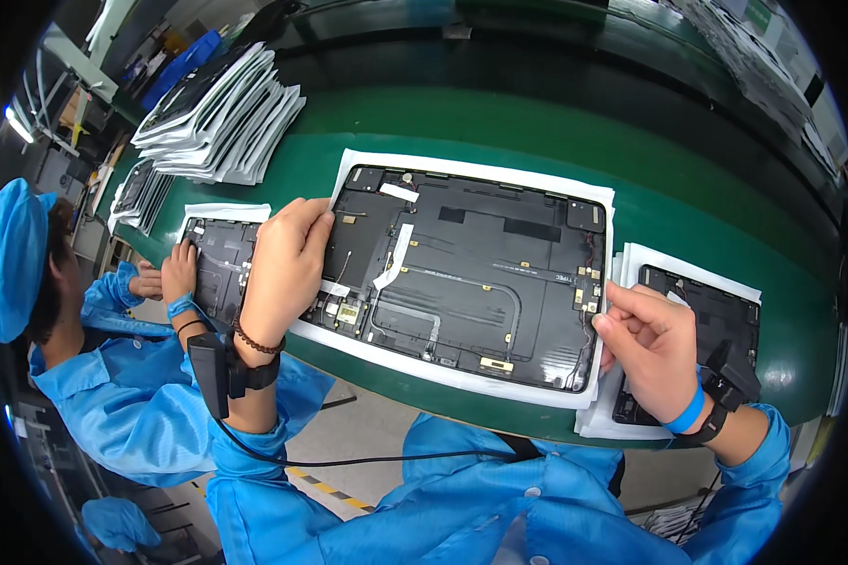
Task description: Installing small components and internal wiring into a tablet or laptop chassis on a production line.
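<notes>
A black tablet back cover (462,235), fitted with thin cables, small gold contacts and white tape strips, lies inner side up on a white sheet (537,394). My left hand (287,259) grips its left edge, thumb on top and the other fingers partly hidden. At the right edge, my right hand (652,344) pinches the cover near its lower corner between thumb and fingers. The cover is slightly tilted, and its front edge reaches the near side of the table. Whether the sheet is gripped along with it I cannot tell.
Another black cover (740,330) on white sheets lies at the right, partly under my right hand. A co-worker's hand (179,273) rests at a similar cover (219,250) on the left. Tall stacked covers with sheets (245,122) stand at far left on the green table (424,132).
</notes>
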Available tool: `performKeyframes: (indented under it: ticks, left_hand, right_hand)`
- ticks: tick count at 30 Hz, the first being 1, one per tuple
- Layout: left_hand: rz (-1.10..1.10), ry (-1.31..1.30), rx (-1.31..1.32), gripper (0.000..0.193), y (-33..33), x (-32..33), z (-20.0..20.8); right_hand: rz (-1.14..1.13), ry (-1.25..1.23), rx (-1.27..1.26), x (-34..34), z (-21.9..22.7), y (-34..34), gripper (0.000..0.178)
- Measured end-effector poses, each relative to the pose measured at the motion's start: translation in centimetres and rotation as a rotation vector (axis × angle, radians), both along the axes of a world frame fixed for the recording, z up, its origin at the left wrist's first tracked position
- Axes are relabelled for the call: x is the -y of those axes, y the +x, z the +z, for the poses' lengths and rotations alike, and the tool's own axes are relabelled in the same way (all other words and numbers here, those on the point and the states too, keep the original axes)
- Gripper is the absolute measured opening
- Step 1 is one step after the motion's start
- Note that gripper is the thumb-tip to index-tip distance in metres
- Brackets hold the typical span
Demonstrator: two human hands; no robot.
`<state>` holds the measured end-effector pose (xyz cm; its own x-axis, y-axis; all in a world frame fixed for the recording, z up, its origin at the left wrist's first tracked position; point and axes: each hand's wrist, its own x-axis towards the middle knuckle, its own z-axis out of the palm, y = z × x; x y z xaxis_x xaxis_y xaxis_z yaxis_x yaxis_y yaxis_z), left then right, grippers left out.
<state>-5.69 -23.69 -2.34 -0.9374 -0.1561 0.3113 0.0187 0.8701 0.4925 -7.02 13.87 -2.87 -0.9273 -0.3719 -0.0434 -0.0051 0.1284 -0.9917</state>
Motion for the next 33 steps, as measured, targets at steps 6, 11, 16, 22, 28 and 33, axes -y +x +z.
performKeyframes:
  ticks: [6, 11, 16, 22, 28, 33]
  left_hand:
    - [0.019, 0.024, -0.006, 0.022, -0.5, 1.2, -1.4]
    - [0.169, 0.007, 0.033, 0.031, 1.6, 1.5, 0.2]
    - [0.032, -0.195, -0.506, 0.032, 7.7, -8.8, 4.0]
    - [-0.788, -0.132, -0.118, 0.03, 9.4, -20.9, 1.2]
    - [-0.695, -0.244, -0.163, 0.027, 9.2, -24.8, -2.1]
    - [-0.623, -0.162, 0.028, 0.031, 9.0, -25.6, -2.1]
  right_hand:
    - [0.004, 0.009, -0.061, -0.1, -0.1, -0.2, 0.03]
    - [-0.1, -0.076, 0.051, -3.0, 2.3, -2.2, 0.027]
    - [-0.027, 0.161, -0.134, -8.4, 1.8, -0.9, 0.013]
    - [0.246, 0.458, -0.339, -8.0, 0.5, 0.4, 0.007]
    - [0.35, 0.585, -0.503, -7.7, -0.4, 1.1, 0.006]
    - [0.385, 0.584, -0.506, -7.7, -1.0, 0.5, 0.009]
